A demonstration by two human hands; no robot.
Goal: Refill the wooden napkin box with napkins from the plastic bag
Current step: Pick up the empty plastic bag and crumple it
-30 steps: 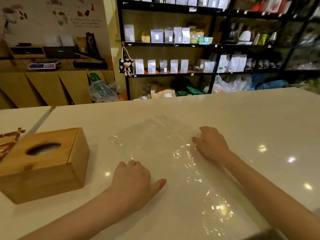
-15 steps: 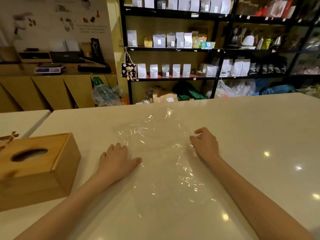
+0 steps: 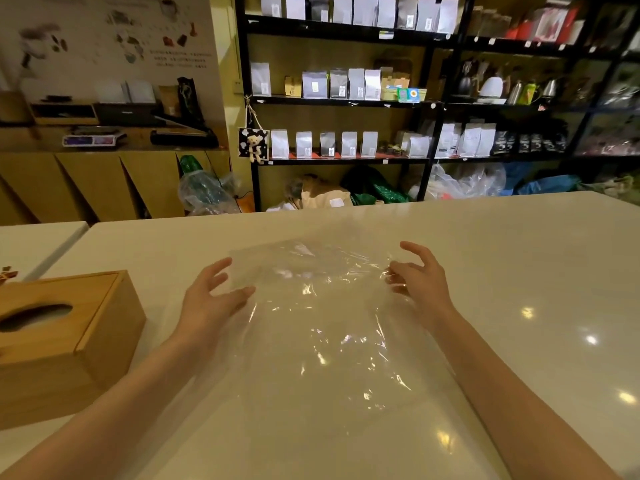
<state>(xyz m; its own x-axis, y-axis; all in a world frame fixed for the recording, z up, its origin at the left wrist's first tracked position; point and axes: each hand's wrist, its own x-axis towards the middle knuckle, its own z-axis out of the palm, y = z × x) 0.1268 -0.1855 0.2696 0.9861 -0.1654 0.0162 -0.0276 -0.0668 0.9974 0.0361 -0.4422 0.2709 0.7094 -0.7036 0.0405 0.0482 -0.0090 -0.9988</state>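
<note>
Both hands, left (image 3: 211, 299) and right (image 3: 420, 284), spread in an open grip at the clear plastic bag's (image 3: 322, 327) edges; wooden napkin box (image 3: 65, 337) sits left on the counter (image 3: 519, 254)

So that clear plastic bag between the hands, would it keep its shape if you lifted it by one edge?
Probably not. The plastic bag is thin, see-through and creased, so it would likely droop. It looks very light, apt to slide on the glossy table. The left hand and right hand flank it with fingers spread.
</note>
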